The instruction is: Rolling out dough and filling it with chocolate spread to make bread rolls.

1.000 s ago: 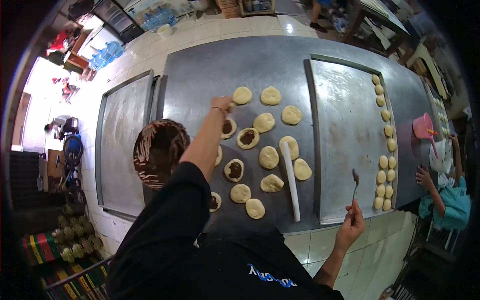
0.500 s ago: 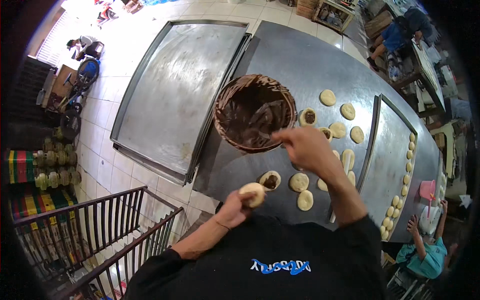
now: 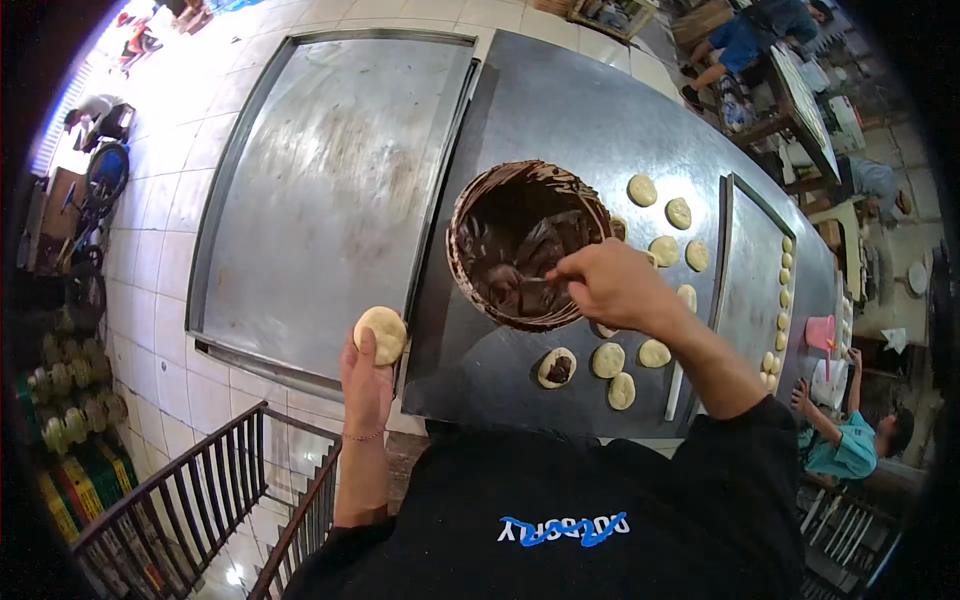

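My left hand [image 3: 366, 388] is closed round the edge of a flat, pale dough disc [image 3: 388, 326], its thumb lying over the top. The disc is held above the near right corner of the large tray [image 3: 320, 170]. Over the rim of a round, brown-smeared bucket [image 3: 462, 262] is my right hand [image 3: 622, 288], fingers closed on a thin utensil [image 3: 540, 281] whose tip is in the dark chocolate-like paste [image 3: 500, 262]. The utensil's kind cannot be made out. Just below the bucket a dough disc with paste on it [image 3: 557, 369] lies on the table.
Several dough rounds [image 3: 621, 391] lie on the grey metal table [image 3: 570, 100], beside a white rod [image 3: 674, 392]. Another tray [image 3: 745, 290] holds small dough pieces along its edge. A dark railing [image 3: 200, 480] stands at lower left. People [image 3: 845, 445] are at the right.
My left hand has moved left and forward with the dough disc, from beside the paste-topped piece to the large tray's corner. My right hand stays at the bucket; the view has shifted.
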{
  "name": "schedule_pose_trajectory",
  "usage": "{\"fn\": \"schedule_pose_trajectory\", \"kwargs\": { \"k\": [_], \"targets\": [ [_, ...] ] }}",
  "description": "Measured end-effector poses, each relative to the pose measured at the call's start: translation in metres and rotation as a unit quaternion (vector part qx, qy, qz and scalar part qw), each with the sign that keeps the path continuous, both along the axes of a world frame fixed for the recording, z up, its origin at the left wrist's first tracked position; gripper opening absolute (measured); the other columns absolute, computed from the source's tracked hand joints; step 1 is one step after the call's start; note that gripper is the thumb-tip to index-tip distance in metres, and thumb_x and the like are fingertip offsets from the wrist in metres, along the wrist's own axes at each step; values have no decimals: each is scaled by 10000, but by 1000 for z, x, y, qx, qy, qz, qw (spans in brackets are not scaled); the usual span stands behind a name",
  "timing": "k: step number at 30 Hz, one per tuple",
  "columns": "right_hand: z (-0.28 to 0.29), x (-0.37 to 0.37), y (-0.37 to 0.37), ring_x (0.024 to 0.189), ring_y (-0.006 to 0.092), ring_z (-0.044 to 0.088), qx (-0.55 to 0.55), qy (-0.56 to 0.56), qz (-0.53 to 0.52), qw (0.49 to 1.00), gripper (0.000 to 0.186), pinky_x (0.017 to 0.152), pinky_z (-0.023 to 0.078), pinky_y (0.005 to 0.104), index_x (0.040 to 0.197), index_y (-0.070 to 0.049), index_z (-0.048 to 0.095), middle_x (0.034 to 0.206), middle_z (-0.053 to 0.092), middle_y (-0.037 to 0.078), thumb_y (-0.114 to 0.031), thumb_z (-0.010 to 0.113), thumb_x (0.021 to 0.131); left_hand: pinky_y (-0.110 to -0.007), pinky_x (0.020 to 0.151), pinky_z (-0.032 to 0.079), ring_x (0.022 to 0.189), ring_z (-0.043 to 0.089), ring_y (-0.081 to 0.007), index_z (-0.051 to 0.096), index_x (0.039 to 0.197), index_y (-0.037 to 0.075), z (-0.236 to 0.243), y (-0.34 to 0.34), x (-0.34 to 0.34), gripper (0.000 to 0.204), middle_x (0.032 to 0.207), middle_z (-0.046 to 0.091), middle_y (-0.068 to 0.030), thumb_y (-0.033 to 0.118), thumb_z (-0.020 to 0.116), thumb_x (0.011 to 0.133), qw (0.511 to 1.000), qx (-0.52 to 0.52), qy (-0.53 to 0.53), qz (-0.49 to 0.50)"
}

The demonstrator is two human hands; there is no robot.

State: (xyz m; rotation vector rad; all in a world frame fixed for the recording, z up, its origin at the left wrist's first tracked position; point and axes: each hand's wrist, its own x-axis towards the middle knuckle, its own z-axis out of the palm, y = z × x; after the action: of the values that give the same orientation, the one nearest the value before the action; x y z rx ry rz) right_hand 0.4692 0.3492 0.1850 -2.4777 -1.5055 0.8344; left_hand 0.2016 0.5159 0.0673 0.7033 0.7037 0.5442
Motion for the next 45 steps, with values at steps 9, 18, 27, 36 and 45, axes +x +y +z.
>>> {"fn": "schedule_pose_trajectory", "kwargs": {
  "k": [9, 18, 27, 36, 45],
  "targets": [
    [5, -48, -30, 754, 305, 673, 34, 159, -212, 964, 263, 681, 531, 346, 1052, -33, 686, 890, 680, 204, -106, 554, 836, -353, 868, 530, 984, 632, -262, 507, 1161, -40, 14, 5, 29, 387, 1088, 620, -184, 300, 486, 979, 997, 70, 19, -25],
    [-27, -102, -94, 712, 162, 622, 414, 177, -264, 853, 325, 635, 493, 285, 1137, -65, 667, 858, 673, 98, 45, 564, 848, -318, 849, 504, 986, 610, -194, 529, 1169, -27, 72, -81, 79, 496, 1095, 610, -122, 420, 395, 1000, 1000, 4, 9, -29],
    [-6, -72, -176, 721, 248, 576, 449, -173, -203, 853, 348, 624, 470, 337, 1070, -71, 695, 846, 632, 103, 57, 578, 767, -399, 947, 463, 1130, 541, -271, 403, 1309, 18, 115, -151, 106, 717, 1230, 534, -133, 596, 152, 967, 976, -52, -124, -174],
    [-49, -61, -295, 793, 75, 592, 481, 140, -519, 692, 303, 704, 463, 207, 1163, -35, 640, 850, 661, 41, 49, 529, 893, -400, 965, 451, 1084, 553, -257, 469, 1250, -20, 20, -252, 209, 679, 1177, 563, -134, 539, 181, 992, 916, -124, 23, -381],
    [-109, -79, -477, 681, 51, 473, 401, 18, -715, 573, 297, 607, 368, 199, 1197, -32, 623, 866, 632, 21, -9, 506, 924, -350, 765, 542, 921, 634, -198, 537, 1174, 26, -30, -248, 303, 596, 1057, 636, -91, 514, 242, 999, 908, 10, 129, -400]
  ]
}}
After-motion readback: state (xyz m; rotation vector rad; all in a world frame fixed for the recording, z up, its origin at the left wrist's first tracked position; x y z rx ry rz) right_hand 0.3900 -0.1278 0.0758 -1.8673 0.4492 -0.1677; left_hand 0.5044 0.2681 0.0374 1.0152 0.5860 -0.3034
